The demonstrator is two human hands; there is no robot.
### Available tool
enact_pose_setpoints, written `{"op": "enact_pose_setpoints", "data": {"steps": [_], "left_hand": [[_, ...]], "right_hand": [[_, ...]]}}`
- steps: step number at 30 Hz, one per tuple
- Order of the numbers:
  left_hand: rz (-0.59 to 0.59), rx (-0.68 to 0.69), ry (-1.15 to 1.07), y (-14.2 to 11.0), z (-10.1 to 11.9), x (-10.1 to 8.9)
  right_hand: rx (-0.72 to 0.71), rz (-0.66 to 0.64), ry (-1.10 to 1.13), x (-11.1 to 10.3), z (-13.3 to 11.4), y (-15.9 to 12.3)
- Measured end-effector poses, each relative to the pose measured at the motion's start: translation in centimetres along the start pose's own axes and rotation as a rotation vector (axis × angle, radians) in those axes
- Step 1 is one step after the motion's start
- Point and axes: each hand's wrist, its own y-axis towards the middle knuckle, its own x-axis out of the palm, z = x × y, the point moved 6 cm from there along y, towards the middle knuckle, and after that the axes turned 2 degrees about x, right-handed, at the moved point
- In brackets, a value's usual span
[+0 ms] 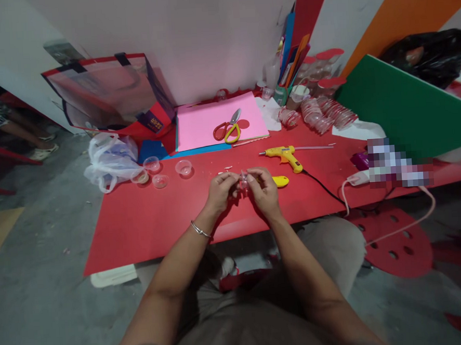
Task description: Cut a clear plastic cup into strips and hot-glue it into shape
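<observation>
Close to the table's front edge, my left hand and my right hand meet around a small clear plastic cup. Both sets of fingers are closed on it from opposite sides. Whether it is one cup or two joined cannot be made out. Beside my right hand lies a yellow-handled tool, its other end hidden by the hand. A yellow glue gun rests beyond it with a clear glue stick in its back. Loose clear cups stand to the left.
Scissors lie on pink sheets at the back of the red table. Stacked clear cups sit at the back right, near a green board. A plastic bag is left. The glue gun's cord runs right toward a power strip.
</observation>
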Motion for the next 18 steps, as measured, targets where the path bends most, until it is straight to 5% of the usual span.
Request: {"op": "enact_pose_setpoints", "data": {"steps": [5,18], "left_hand": [[-0.024,-0.09,-0.124,0.08,0.39,-0.04],[-0.029,-0.067,-0.035,0.16,0.2,-0.62]], "right_hand": [[-0.13,-0.056,-0.113,0.34,-0.88,-0.23],[-0.155,-0.039,-0.166,0.17,-1.08,-0.11]]}}
